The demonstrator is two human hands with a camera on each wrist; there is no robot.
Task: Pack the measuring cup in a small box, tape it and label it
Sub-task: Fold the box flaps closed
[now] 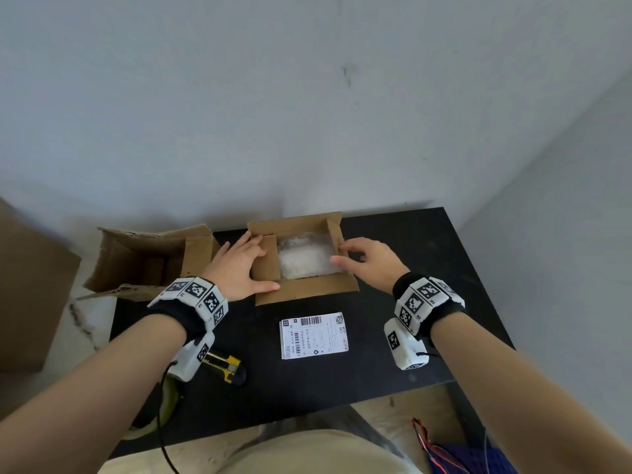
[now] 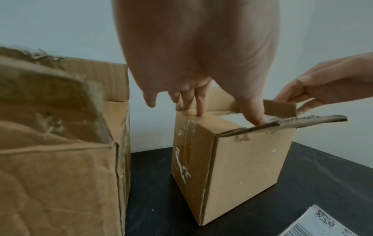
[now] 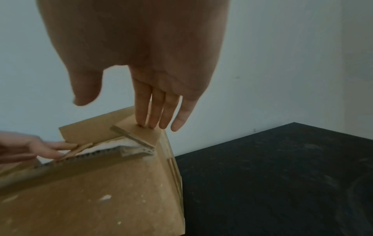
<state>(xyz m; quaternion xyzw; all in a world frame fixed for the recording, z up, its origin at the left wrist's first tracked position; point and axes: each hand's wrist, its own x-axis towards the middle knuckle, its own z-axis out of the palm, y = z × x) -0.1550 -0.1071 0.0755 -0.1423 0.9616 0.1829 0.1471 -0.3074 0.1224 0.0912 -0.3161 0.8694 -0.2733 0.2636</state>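
A black table point(image 1: 393, 340) stands against a pale wall. Nearest the person, a yellow utility knife point(image 1: 224, 366) lies at its left edge, with a printed shipping label point(image 1: 314, 335) flat beside it toward the middle. Beyond the label sits the small box point(image 1: 304, 289), its top open over white wrapping point(image 1: 304, 258); the measuring cup itself cannot be made out. The left hand point(image 1: 239, 268) presses straight fingers on the left flap, and the right hand point(image 1: 369, 260) rests straight fingers on the right flap, neither gripping. To the far left stands a larger worn carton point(image 1: 143, 261).
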